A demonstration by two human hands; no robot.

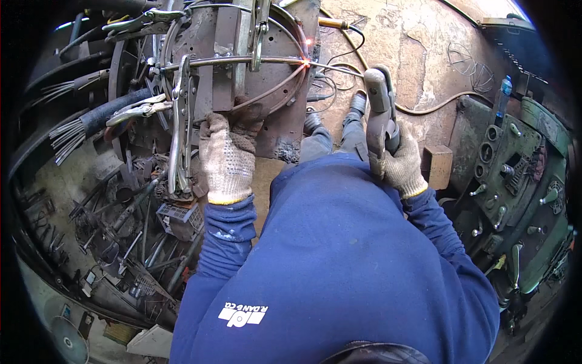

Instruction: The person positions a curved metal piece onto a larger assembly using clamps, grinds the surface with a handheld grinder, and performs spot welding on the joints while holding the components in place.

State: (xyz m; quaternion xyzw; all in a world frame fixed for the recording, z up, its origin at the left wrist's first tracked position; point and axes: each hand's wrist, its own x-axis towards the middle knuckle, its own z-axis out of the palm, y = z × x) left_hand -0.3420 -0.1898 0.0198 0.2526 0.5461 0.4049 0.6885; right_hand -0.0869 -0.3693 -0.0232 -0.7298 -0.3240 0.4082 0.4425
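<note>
My gloved left hand (229, 155) is at the near edge of a dark steel plate (282, 130). Its fingers are curled, and what they grip, if anything, is hidden. In my gloved right hand (403, 161) is a worn brown welding electrode holder (379, 100). A thin welding rod (335, 69) runs from its head to a bright glowing spot on a metal ring (265, 96) on the plate. A curved bar (218, 60) crosses the ring. Locking pliers (180, 130) clamp its left end; more locking pliers (259, 33) grip near its middle.
Other locking pliers (142, 109) and bundled rods (70, 136) are at the left, above a heap of scrap metal (133, 224). A yellow-handled torch (333, 23) and a hose (424, 111) lie beyond the plate. A green lathe-like machine (515, 170) with levers and a water bottle (502, 97) stands right.
</note>
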